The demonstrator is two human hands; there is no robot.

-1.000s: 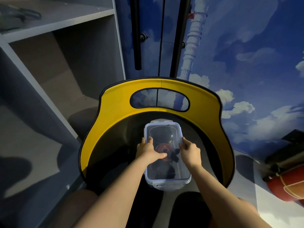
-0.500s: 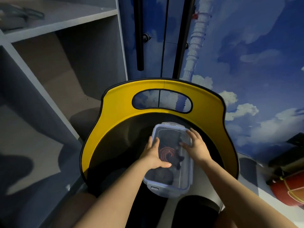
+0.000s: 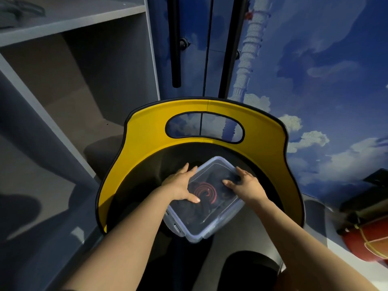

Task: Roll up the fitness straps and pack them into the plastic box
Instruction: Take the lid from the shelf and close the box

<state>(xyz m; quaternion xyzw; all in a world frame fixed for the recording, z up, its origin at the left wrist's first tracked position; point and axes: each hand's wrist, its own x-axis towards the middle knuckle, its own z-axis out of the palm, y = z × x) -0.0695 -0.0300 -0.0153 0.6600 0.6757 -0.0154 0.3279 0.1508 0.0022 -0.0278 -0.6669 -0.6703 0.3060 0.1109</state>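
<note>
A clear plastic box (image 3: 212,225) with a bluish lid lies turned at an angle on the black surface inside a yellow-rimmed tray (image 3: 144,148). Through the lid I see a rolled red strap (image 3: 204,191) and dark straps (image 3: 189,215) beside it. My left hand (image 3: 181,184) rests flat on the lid's left side, thumb across the top. My right hand (image 3: 246,185) presses on the lid's right edge with fingers spread over it.
The yellow tray wall curves around the box with a cut-out handle (image 3: 204,128) at the far side. Grey shelves (image 3: 69,24) stand at the left. A red object (image 3: 369,242) lies at the right edge, against a sky-patterned wall (image 3: 315,59).
The box has turned clockwise from straight to diagonal. Both hands shifted along with it and stayed on the lid.
</note>
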